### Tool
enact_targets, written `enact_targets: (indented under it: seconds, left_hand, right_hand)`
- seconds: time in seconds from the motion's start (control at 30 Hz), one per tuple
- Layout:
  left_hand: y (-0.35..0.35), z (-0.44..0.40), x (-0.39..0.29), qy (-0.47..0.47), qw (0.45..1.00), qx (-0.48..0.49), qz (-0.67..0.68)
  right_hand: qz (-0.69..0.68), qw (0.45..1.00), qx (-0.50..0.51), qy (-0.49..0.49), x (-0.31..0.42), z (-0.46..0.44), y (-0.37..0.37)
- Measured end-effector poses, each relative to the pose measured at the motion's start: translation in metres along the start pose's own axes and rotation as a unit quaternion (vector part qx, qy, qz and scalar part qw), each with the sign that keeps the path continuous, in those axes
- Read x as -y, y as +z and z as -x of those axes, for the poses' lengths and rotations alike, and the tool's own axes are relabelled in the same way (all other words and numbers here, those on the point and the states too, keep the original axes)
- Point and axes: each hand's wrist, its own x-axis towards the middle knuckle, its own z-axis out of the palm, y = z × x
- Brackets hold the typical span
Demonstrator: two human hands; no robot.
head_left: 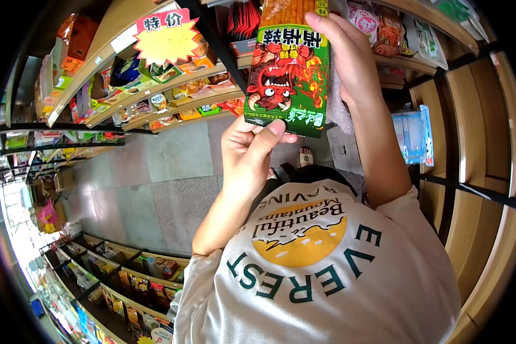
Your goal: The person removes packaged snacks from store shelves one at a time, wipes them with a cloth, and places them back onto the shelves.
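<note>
You have a snack packet (289, 86) held up in front of your chest, above the floor (183, 160), with both hands on it and apart from each other. Your left hand (243, 146) pinches its near edge, the thumb lying over the crimped green end. Your right hand (350, 57) grips the packet's right side farther up, thumb on the front. The packet is green and red, with a cartoon bull and printed lettering that stand upside down to you, and a clear part at the far end shows orange-brown sticks. To the left of it, a yellow and red price sign (167, 43) hangs at a shelf (89, 71) loaded with bagged and boxed snacks. A pale blue plastic container (410, 137) sits to the right of your right forearm. Your white shirt (395, 275) fills the near part of the view.
</note>
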Motion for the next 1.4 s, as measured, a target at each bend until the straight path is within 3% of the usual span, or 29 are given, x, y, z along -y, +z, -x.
enact_targets:
  seconds: [0.33, 0.57, 0.63, 0.77, 0.83, 0.9, 0.97, 1.03, 1.17, 1.4]
  left_hand:
    - [-0.052, 0.028, -0.033, 0.004, 0.998, 0.058, -0.011]
    - [-0.069, 0.037, -0.043, -0.003, 0.999, 0.043, -0.032]
    - [-0.072, 0.040, -0.043, -0.008, 0.998, 0.044, -0.039]
    - [-0.070, 0.045, -0.045, -0.002, 0.999, 0.032, -0.029]
    - [-0.074, 0.046, -0.045, -0.004, 0.997, 0.073, -0.010]
    - [-0.068, 0.048, -0.051, 0.008, 0.999, 0.033, 0.029]
    - [-0.070, 0.049, -0.053, 0.020, 0.997, 0.051, -0.047]
    - [-0.066, 0.048, -0.053, 0.045, 0.998, 0.044, -0.028]
    - [-0.063, 0.046, -0.050, 0.025, 0.998, 0.027, -0.041]
    - [-0.058, 0.045, -0.044, -0.032, 0.999, 0.025, 0.023]
  right_hand:
    - [-0.011, 0.999, 0.012, 0.046, -0.005, 0.031, 0.064]
    - [-0.005, 0.999, 0.027, 0.031, 0.002, 0.041, 0.081]
    - [0.002, 0.999, 0.030, -0.032, 0.000, 0.040, 0.083]
    - [0.014, 0.996, 0.073, -0.058, 0.017, 0.050, 0.094]
    - [0.028, 0.995, 0.074, -0.067, 0.008, 0.043, 0.091]
    - [-0.003, 0.993, 0.091, -0.072, 0.008, 0.044, 0.092]
    - [-0.016, 0.992, 0.112, -0.056, 0.006, 0.045, 0.090]
    - [-0.063, 0.989, 0.121, -0.050, 0.003, 0.047, 0.093]
    - [0.002, 0.993, 0.106, -0.048, 0.004, 0.052, 0.088]
    - [-0.011, 0.993, 0.091, -0.075, 0.000, 0.056, 0.082]
